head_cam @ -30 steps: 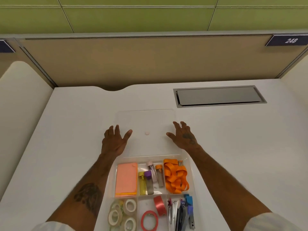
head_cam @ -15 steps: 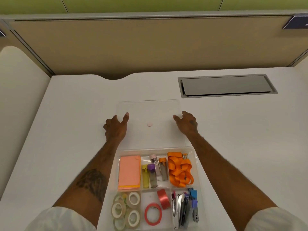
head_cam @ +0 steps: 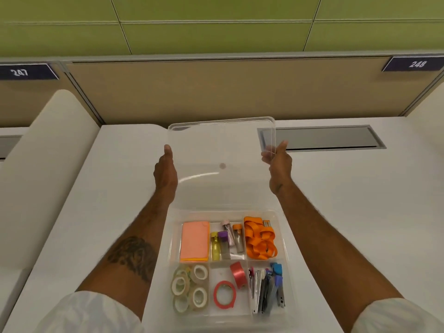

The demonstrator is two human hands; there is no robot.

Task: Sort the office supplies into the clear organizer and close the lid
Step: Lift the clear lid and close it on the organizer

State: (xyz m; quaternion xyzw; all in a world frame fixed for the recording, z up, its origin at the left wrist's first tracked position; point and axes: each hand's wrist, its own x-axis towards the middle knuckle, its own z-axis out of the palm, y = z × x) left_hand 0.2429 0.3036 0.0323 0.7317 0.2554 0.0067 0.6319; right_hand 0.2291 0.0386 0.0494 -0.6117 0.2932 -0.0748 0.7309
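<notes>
Both hands up at the middle of the frame, holding the clear lid [head_cam: 221,150]. The left hand [head_cam: 165,171] grips its left edge with the thumb pointing up along the rim (its other fingers are hidden, so cannot tell how they lie). The right hand [head_cam: 280,169] pinches the right edge, thumb on the near face and fingers [head_cam: 266,155] showing through the plastic behind it. The lid is tilted, far edge raised toward the partition [head_cam: 216,92], near edge low by the far wall of the organizer [head_cam: 286,260] (joined or not, cannot tell).

The organizer sits uncovered on the white surface [head_cam: 360,212] at lower centre, between the forearms.
- Back row: pink sticky pad [head_cam: 194,241] at left, small tubes [head_cam: 227,239] in the middle, orange ribbon [head_cam: 259,239] at right.
- Front row: tape rolls [head_cam: 189,287] at left, red tape [head_cam: 237,273] standing beside a flat red ring [head_cam: 224,295] in the middle, staplers [head_cam: 266,289] at right.

A grey hatch [head_cam: 324,139] is set in the surface right of the lid. Number plates 247 [head_cam: 20,72] and 248 [head_cam: 416,64] sit at the upper corners of the frame.
</notes>
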